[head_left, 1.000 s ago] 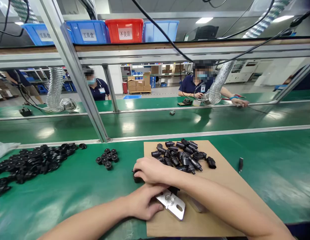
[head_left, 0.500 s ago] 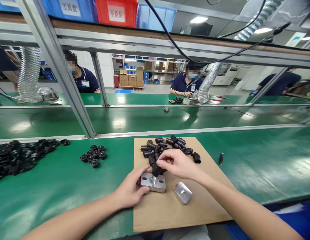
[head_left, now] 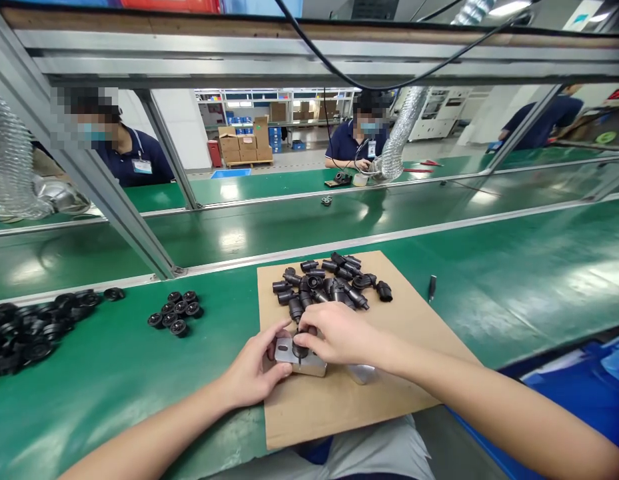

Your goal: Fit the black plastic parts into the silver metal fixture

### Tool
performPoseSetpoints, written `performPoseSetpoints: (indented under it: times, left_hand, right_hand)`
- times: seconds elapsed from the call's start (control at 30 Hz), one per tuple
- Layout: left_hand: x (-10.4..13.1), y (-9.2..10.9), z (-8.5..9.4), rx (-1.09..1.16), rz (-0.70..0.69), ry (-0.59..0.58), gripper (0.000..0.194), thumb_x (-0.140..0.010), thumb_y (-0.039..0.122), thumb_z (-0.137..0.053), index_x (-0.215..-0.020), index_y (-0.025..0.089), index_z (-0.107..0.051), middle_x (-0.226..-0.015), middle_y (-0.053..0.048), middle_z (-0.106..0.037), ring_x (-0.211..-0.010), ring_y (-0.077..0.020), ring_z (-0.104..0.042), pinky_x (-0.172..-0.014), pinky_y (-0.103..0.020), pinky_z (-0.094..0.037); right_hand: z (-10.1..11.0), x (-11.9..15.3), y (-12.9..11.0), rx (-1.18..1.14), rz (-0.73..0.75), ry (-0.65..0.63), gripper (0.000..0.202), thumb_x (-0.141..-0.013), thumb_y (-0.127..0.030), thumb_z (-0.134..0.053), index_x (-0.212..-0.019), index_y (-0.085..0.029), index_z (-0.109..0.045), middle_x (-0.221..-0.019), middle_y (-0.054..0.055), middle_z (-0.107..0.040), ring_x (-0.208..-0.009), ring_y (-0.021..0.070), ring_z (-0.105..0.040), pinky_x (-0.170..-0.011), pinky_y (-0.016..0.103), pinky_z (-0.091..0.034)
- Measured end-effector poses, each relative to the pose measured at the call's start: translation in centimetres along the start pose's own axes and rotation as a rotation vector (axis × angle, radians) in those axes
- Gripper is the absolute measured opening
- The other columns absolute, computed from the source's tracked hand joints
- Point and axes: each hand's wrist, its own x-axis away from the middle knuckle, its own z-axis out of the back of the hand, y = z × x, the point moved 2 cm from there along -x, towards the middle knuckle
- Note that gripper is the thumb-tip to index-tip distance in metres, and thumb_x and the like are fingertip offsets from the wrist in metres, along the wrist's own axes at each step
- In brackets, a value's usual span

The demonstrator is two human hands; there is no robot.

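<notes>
My left hand [head_left: 254,370] grips the left end of a silver metal block [head_left: 312,367] with slots in its top, thumb along the near side. With bent fingers, my right hand [head_left: 339,333] holds a black cylindrical plastic fitting [head_left: 300,348] upright at the middle of the block. The fingers cover part of the fitting, so how deep it sits is hidden. A second metal block [head_left: 362,375] lies to the right, partly hidden by my right wrist. Just beyond my hands is a pile of similar black fittings [head_left: 314,281] on a cardboard sheet [head_left: 309,420].
Several round black caps [head_left: 176,310] are grouped on the green table, with a larger heap of black parts [head_left: 32,327] at far left. A small black-handled tool [head_left: 432,288] lies right of the cardboard. A metal frame post [head_left: 124,213] rises behind. Co-workers sit opposite.
My right hand has brought the fitting down onto the middle of the block, turning it more upright. My left hand keeps its grip on the block. The camera view has shifted and tilted downward.
</notes>
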Motion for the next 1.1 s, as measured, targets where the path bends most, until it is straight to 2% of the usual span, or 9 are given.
performPoseSetpoints:
  times: [0.1, 0.23, 0.33, 0.47, 0.7, 0.8, 0.9, 1.0, 1.1]
  left_hand:
    - [-0.2, 0.0, 0.1, 0.041, 0.002, -0.02, 0.067, -0.098, 0.04, -0.065, -0.156, 0.022, -0.038, -0.126, -0.011, -0.067, -0.092, -0.0216, -0.063, -0.082, -0.034, -0.052]
    - [-0.3, -0.3, 0.1, 0.113, 0.02, -0.019, 0.065, -0.099, 0.044, -0.064, -0.155, 0.022, -0.039, -0.126, -0.011, -0.065, -0.1, -0.024, -0.065, -0.084, -0.034, -0.053]
    - [-0.3, -0.3, 0.0, 0.132, 0.035, -0.024, 0.065, -0.099, 0.044, -0.064, -0.155, 0.023, -0.038, -0.125, -0.011, -0.065, -0.103, -0.0249, -0.065, -0.086, -0.035, -0.053]
    - [-0.4, -0.2, 0.0, 0.156, 0.04, -0.021, 0.067, -0.098, 0.042, -0.065, -0.155, 0.022, -0.037, -0.121, -0.01, -0.066, -0.102, -0.0253, -0.065, -0.085, -0.035, -0.053]
    - [-0.3, -0.4, 0.1, 0.148, 0.004, -0.032, 0.071, -0.094, 0.035, -0.07, -0.156, 0.023, -0.036, -0.123, -0.009, -0.066, -0.094, -0.0215, -0.062, -0.079, -0.032, -0.048]
    - [-0.2, -0.4, 0.1, 0.123, -0.024, -0.057, 0.08, -0.089, 0.029, -0.076, -0.157, 0.027, -0.035, -0.125, -0.007, -0.065, -0.091, -0.0196, -0.058, -0.079, -0.032, -0.044]
    - [-0.2, -0.5, 0.0, 0.08, -0.023, -0.067, 0.084, -0.085, 0.028, -0.08, -0.157, 0.029, -0.036, -0.126, -0.006, -0.065, -0.088, -0.0186, -0.054, -0.079, -0.031, -0.042]
    - [-0.1, -0.6, -0.2, 0.052, -0.005, -0.065, 0.088, -0.081, 0.027, -0.082, -0.157, 0.03, -0.038, -0.126, -0.005, -0.065, -0.088, -0.0186, -0.053, -0.079, -0.031, -0.042]
    - [0.0, -0.6, -0.3, 0.03, 0.012, -0.054, 0.093, -0.076, 0.024, -0.085, -0.155, 0.032, -0.039, -0.123, -0.003, -0.066, -0.087, -0.0183, -0.054, -0.078, -0.03, -0.042]
  right_hand:
    - [0.7, -0.1, 0.3, -0.033, -0.017, -0.053, 0.02, -0.096, -0.037, -0.072, -0.101, -0.018, -0.076, -0.094, 0.007, -0.073, -0.087, 0.0239, -0.068, -0.074, 0.032, -0.046]
    - [1.5, -0.1, 1.1, -0.091, 0.259, -0.157, 0.051, -0.09, -0.028, -0.08, -0.138, -0.021, -0.063, -0.12, 0.009, -0.068, -0.111, 0.0262, -0.063, -0.091, 0.035, -0.05]
    - [1.0, -0.4, 1.9, -0.085, 0.413, -0.19, 0.044, -0.094, -0.012, -0.07, -0.136, -0.02, -0.063, -0.12, 0.009, -0.069, -0.112, 0.025, -0.061, -0.094, 0.036, -0.05]
    - [-0.1, -1.1, 2.1, -0.065, 0.472, -0.21, 0.036, -0.093, -0.012, -0.069, -0.129, -0.018, -0.066, -0.112, 0.008, -0.071, -0.104, 0.0254, -0.06, -0.09, 0.037, -0.05]
    - [2.5, 0.8, 1.6, 0.038, 0.284, -0.226, 0.045, -0.091, -0.025, -0.079, -0.132, -0.019, -0.061, -0.12, 0.01, -0.066, -0.111, 0.0287, -0.06, -0.09, 0.038, -0.049]
    - [3.5, 3.2, 2.7, 0.096, 0.11, -0.401, 0.042, -0.081, -0.031, -0.086, -0.116, -0.021, -0.066, -0.111, 0.008, -0.066, -0.105, 0.0307, -0.063, -0.082, 0.037, -0.048]
    - [2.7, 5.6, 4.0, 0.148, 0.035, -0.559, 0.042, -0.077, -0.022, -0.083, -0.115, -0.019, -0.066, -0.11, 0.009, -0.066, -0.104, 0.0329, -0.064, -0.081, 0.038, -0.048]
    - [1.7, 7.0, 4.9, 0.105, 0.071, -0.504, 0.038, -0.08, -0.013, -0.071, -0.117, -0.017, -0.065, -0.114, 0.011, -0.066, -0.11, 0.0316, -0.063, -0.088, 0.039, -0.048]
    - [1.9, 7.1, 4.7, 0.013, 0.081, -0.452, 0.036, -0.077, -0.021, -0.075, -0.112, -0.018, -0.067, -0.108, 0.009, -0.067, -0.101, 0.0292, -0.064, -0.086, 0.038, -0.047]
